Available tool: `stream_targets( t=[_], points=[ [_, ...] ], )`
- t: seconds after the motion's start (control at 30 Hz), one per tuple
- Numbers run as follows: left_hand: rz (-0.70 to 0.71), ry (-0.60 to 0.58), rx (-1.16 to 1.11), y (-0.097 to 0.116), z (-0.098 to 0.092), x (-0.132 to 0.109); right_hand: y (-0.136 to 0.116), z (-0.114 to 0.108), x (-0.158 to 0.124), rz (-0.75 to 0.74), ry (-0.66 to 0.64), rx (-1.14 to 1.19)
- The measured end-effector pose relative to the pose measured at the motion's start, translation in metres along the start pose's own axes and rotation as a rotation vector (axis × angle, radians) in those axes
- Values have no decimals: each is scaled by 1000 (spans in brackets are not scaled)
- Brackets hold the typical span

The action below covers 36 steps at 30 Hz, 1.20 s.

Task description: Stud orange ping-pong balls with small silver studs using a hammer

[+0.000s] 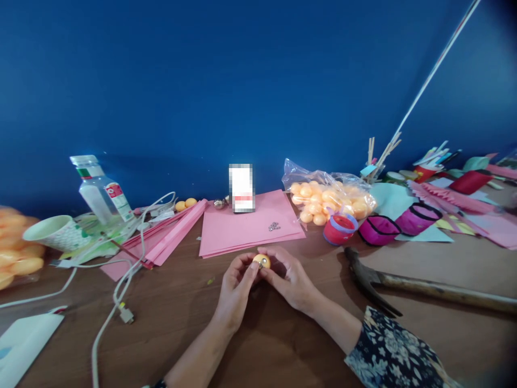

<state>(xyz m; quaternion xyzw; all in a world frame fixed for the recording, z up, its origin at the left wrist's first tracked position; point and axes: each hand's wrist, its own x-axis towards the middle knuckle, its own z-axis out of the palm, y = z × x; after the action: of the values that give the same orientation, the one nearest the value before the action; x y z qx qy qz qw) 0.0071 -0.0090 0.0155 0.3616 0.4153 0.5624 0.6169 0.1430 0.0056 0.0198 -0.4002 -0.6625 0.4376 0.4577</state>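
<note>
Both hands meet over the brown table, closed around a small orange ping-pong ball (266, 259). My left hand (235, 285) grips it from the left, its thumb on the near side. From the right, my right hand (294, 279) holds the same ball with thumb and fingers. Small shiny round bits show on the ball between the thumbs, too small to name for certain. Just beyond the hands lie pink paper sheets (242, 231), with several small silvery pieces (274, 226) on top.
A clear bag of orange balls (323, 199) lies behind, right of the paper. A hammer (379, 277) rests at right, near fabric cups (379, 230). At left are a white cable (115, 302), a paper cup (56, 233) and a clear bottle (97, 194). A blue wall (202, 81) stands behind.
</note>
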Motion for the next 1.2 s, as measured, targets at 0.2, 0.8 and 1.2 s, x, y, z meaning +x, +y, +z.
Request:
stream_targets(
  t=[0.2, 0.8, 1.2],
  points=[
    [-14, 40, 24, 0, 0, 1, 0, 1, -3, 26, -1, 13],
    [-62, 39, 38, 1, -3, 2, 3, 1, -2, -162, -8, -151],
    [-34, 52, 2, -1, 0, 1, 6, 2, -2, -42, 9, -28]
  ],
)
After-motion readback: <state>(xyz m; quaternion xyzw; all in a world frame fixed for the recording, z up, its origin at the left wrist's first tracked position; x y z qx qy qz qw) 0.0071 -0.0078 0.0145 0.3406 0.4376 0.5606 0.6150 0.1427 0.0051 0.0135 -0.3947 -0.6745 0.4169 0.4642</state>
